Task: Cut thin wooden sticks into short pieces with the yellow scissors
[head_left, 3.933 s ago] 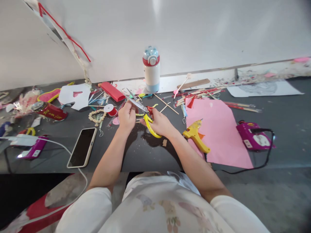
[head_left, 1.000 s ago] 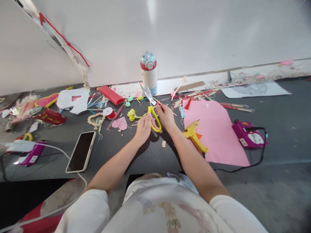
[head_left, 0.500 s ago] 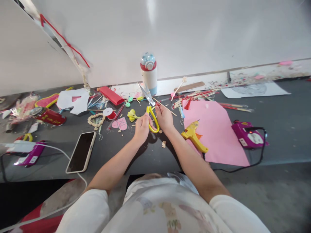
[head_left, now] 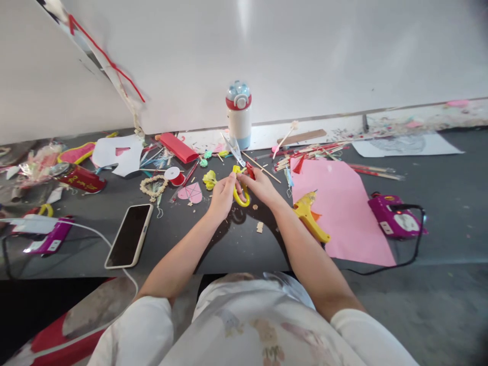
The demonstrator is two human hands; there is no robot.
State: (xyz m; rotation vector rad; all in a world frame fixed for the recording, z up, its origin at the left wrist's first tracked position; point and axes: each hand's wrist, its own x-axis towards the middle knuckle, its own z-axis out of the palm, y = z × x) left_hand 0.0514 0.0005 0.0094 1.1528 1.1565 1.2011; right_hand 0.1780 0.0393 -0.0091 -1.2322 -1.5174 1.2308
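A pair of scissors (head_left: 237, 156) points away from me, its blades a little apart and its yellow handle loop (head_left: 241, 194) between my hands. My left hand (head_left: 222, 195) is closed, its fingertips pressed against the yellow handle. My right hand (head_left: 263, 188) closes around the handle from the other side, and a small red part (head_left: 250, 171) shows at its fingers. Whether either hand pinches something small as well is hidden. A yellow flower-like piece (head_left: 209, 179) is just left of my left hand. Small wooden pieces (head_left: 260, 226) lie below my hands.
Behind the scissors stands a bottle (head_left: 240, 119). To the left are a phone (head_left: 128, 236), a red thread spool (head_left: 174, 176), a beaded heart (head_left: 153, 187) and a can (head_left: 82, 178). Rightward lie a yellow glue gun (head_left: 310, 216), pink paper (head_left: 351, 218) and a corded purple power box (head_left: 394, 216).
The view has shifted slightly, so everything sits a little farther right. The scissor blades look closer together, and my left fingertips have come nearer to my right hand.
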